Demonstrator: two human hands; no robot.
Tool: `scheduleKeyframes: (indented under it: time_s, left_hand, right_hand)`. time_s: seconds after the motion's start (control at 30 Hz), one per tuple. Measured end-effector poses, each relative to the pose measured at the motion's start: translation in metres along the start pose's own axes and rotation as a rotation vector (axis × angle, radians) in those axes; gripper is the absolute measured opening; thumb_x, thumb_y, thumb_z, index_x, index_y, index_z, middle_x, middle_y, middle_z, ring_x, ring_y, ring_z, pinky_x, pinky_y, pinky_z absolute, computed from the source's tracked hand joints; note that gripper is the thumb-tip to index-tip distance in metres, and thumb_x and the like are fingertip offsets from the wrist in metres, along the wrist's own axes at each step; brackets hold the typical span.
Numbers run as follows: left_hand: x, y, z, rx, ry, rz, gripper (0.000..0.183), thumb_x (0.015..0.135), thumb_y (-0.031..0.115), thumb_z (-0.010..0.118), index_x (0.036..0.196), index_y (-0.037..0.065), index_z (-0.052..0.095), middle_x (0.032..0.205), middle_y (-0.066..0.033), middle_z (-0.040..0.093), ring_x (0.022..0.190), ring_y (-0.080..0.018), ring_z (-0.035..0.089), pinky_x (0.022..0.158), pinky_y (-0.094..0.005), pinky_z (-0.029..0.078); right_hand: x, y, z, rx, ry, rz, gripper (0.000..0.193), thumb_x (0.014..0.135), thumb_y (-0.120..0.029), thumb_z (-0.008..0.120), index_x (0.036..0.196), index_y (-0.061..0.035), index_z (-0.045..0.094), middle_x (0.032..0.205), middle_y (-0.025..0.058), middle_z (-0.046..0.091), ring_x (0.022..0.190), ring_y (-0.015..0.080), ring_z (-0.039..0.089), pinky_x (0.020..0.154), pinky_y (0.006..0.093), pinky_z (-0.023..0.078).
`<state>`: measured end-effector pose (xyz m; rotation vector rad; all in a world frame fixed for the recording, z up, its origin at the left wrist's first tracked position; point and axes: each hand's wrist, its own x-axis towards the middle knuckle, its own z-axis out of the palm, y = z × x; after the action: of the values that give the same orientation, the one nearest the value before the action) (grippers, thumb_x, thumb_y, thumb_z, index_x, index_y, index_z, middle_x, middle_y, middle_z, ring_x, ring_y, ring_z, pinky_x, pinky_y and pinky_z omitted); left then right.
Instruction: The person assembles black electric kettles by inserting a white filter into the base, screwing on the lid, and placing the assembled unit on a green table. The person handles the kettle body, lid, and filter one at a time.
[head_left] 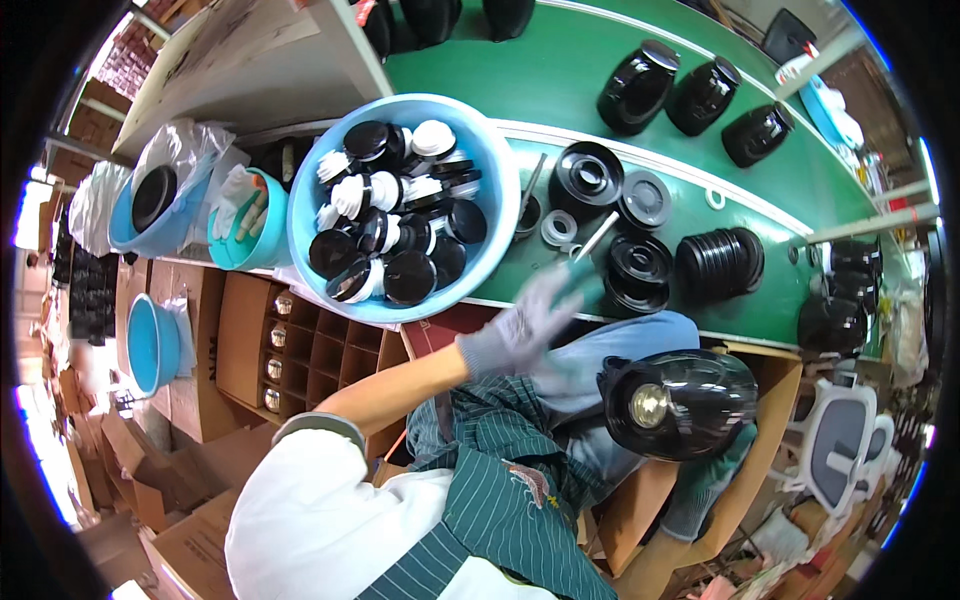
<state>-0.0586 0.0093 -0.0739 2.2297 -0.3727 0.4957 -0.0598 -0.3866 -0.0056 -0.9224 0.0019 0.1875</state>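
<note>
On the green bench (560, 90), the blurred gloved left hand (520, 325) closes on a screwdriver (585, 255); right hand (700, 490) cradles the black housing (680, 400)—keep it steady.

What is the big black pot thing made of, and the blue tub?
The black pot looks like glossy plastic or coated metal: bright reflections slide over it, and a shiny metal-looking disc sits in its middle. The blue tub seems to be smooth plastic, with an even colour and a soft sheen on its rim.
</note>
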Motion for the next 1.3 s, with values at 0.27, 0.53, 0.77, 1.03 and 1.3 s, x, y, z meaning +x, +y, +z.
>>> scheduleKeyframes:
  time_s: [0.27,0.53,0.77,1.03,1.3]
  left_hand:
    - [-0.071,0.084,-0.143,-0.353,0.377,-0.483,0.103,0.063,0.057,0.096,0.132,-0.01,0.062,0.125,-0.0216,0.071,0.109,-0.0321,0.073,0.098,-0.0398,0.057]
    - [-0.138,0.098,-0.169,0.028,0.053,-0.525,0.071,0.079,0.056,0.081,0.124,0.001,0.072,0.124,-0.0206,0.072,0.106,-0.0335,0.074,0.09,-0.0388,0.06]
    - [-0.114,0.091,-0.174,-0.105,0.09,-0.683,0.078,0.077,0.064,0.083,0.117,-0.002,0.074,0.12,-0.0211,0.072,0.103,-0.0328,0.075,0.088,-0.0379,0.059]
    - [-0.112,0.095,-0.175,-0.071,0.055,-0.722,0.063,0.078,0.049,0.087,0.118,0.002,0.075,0.121,-0.0196,0.073,0.107,-0.0321,0.073,0.094,-0.0397,0.058]
    - [-0.088,0.102,-0.172,-0.121,0.014,-0.762,0.06,0.072,0.037,0.09,0.119,0.002,0.075,0.12,-0.0191,0.074,0.108,-0.0294,0.073,0.096,-0.0379,0.056]
  right_hand:
    - [0.114,0.087,0.191,-0.675,-0.404,0.481,0.053,0.104,-0.026,0.057,0.149,-0.0001,0.049,0.143,0.0137,0.061,0.126,0.0221,0.061,0.103,0.0353,0.05]
    - [0.12,0.236,0.385,-1.904,-1.508,-0.184,0.094,0.08,-0.065,0.077,0.148,-0.0071,0.048,0.131,0.0215,0.061,0.116,0.0326,0.067,0.09,0.0449,0.057]
    - [0.148,0.239,0.388,-2.006,-1.576,0.062,0.09,0.082,-0.069,0.071,0.146,-0.0097,0.052,0.136,0.0192,0.062,0.122,0.0294,0.066,0.097,0.0453,0.056]
    - [0.146,0.253,0.384,-1.897,-1.678,-0.143,0.078,0.069,-0.062,0.087,0.125,-0.0095,0.074,0.123,0.0149,0.074,0.111,0.029,0.073,0.092,0.0441,0.057]
    - [0.169,0.253,0.36,-1.839,-1.565,-0.271,0.057,0.066,-0.05,0.088,0.106,-0.0096,0.078,0.099,0.0135,0.077,0.096,0.028,0.075,0.085,0.0423,0.06]
